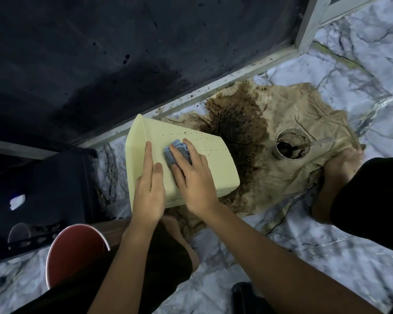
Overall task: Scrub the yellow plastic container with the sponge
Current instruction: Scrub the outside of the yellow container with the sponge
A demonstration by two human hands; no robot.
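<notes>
The pale yellow plastic container (213, 168) lies tilted on its side over a stained cloth, one broad wall facing up with rows of small dark specks. My left hand (149, 191) lies flat on that wall near its near edge, fingers straight. My right hand (191, 175) presses a blue-grey sponge (176, 150) against the wall, fingers curled over the sponge's top and sides.
A beige cloth (304, 114) with a large dark brown stain covers the marble floor (304, 257). A small cup of dark liquid with a spoon (292, 143) stands on it. A red bucket (75, 252) sits by my knee. Another person's foot (340, 168) rests on the cloth. A dark wall rises behind.
</notes>
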